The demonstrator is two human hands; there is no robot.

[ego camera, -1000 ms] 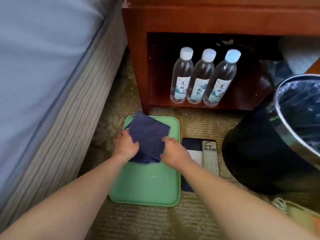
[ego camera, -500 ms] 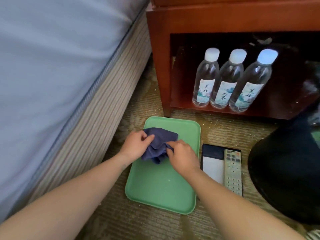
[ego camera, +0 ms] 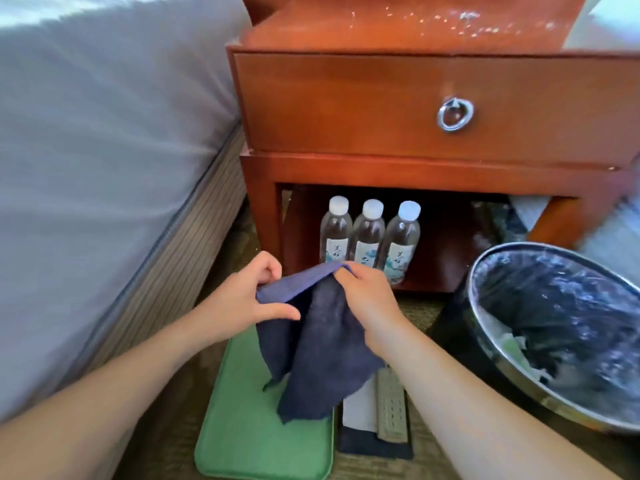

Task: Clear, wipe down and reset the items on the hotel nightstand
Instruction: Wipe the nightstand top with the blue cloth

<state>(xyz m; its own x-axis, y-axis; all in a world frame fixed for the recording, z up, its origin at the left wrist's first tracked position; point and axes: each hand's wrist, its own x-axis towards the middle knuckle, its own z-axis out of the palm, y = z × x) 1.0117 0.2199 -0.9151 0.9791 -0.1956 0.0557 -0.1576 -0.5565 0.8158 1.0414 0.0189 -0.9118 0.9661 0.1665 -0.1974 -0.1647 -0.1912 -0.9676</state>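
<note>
A dark blue cloth (ego camera: 318, 344) hangs in the air in front of the wooden nightstand (ego camera: 398, 109). My left hand (ego camera: 242, 299) pinches its upper left edge, and my right hand (ego camera: 367, 296) grips its upper right edge. Below it, on the carpet, lies a green tray (ego camera: 242, 434). A grey remote (ego camera: 391, 407) rests on a dark pad with white paper (ego camera: 356, 410) right of the tray. Three water bottles (ego camera: 369, 237) stand upright on the nightstand's lower shelf. The nightstand's top (ego camera: 433, 26) shows pale specks.
The bed (ego camera: 104, 150) fills the left side, close to the nightstand. A black waste bin with a metal rim and a liner (ego camera: 561, 327) stands at the right, next to the remote. The drawer has a ring pull (ego camera: 454, 114).
Both hands gathered the cloth off the green tray and lifted it up in front of the nightstand. My view tilted upward, showing the drawer and the top.
</note>
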